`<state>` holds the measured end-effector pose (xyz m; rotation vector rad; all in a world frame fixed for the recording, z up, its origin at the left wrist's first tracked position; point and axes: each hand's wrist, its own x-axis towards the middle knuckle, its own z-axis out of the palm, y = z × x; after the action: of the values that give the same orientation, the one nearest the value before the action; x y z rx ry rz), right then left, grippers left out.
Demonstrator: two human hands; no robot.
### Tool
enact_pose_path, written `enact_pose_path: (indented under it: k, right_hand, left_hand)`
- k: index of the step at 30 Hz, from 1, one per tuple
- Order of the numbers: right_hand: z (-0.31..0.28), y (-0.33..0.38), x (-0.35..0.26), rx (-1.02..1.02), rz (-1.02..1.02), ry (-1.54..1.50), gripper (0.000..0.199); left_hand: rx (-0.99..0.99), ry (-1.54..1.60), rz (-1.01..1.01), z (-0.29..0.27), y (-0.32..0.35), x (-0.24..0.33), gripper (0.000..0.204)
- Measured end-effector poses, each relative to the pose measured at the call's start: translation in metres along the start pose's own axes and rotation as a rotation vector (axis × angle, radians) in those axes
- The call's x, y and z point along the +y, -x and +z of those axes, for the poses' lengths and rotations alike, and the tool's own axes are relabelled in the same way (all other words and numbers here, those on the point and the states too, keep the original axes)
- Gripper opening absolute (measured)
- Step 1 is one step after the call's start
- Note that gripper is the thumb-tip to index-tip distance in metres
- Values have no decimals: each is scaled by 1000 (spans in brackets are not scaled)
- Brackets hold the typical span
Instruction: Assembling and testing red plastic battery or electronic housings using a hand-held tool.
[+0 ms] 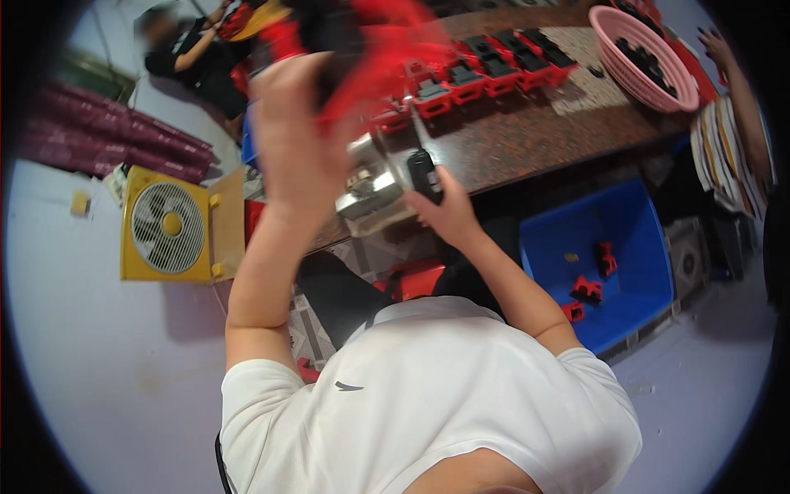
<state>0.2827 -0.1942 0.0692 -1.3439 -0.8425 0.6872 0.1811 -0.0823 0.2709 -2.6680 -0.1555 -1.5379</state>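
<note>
Raised high over the near left of the table, my left hand (296, 132) is smeared by motion and closed on a red and black plastic part (387, 49). That part is also blurred, and its exact shape cannot be made out. My right hand (448, 210) is wrapped round the black handle of a screwdriver (424, 174), whose thin shaft points away from me. Just left of the screwdriver, at the table edge, is a shiny metal tray (370, 198) with small pieces in it, too small to name.
Several red and black assemblies (498, 70) stand in a row on the stone table (527, 140). A pink basket (646, 62) of black parts is at the far right. A blue bin (609, 263) with red pieces lies below right. A yellow fan (164, 222) stands left. Other people sit far left and right.
</note>
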Motion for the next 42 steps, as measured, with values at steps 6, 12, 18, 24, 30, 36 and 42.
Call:
enact_pose_path:
  k: [6, 12, 18, 24, 30, 36, 42]
  right_hand:
    - [6, 3, -47, -45, -8, -258, 26]
    - [22, -15, -73, -44, -366, -274, 48]
    - [87, -51, -69, 54, -727, -389, 48]
    - [106, -80, -48, -9, -789, -134, 46]
    - [113, -81, -35, -80, -763, -95, 47]
    - [117, -85, -38, -116, -707, -109, 47]
    - [116, -78, -39, -101, -718, -121, 53]
  left_hand:
    - [-350, -405, -328, -82, 170, -151, 44]
    - [-564, -317, -293, -18, 266, -205, 51]
    - [-505, -356, -331, 32, 246, -260, 63]
    - [-473, -383, -546, -4, 262, -205, 70]
    - [-561, -216, -615, -7, 249, -105, 66]
    - [-370, -57, -673, -32, 230, -102, 63]
    - [7, 380, -1261, -39, 308, -201, 70]
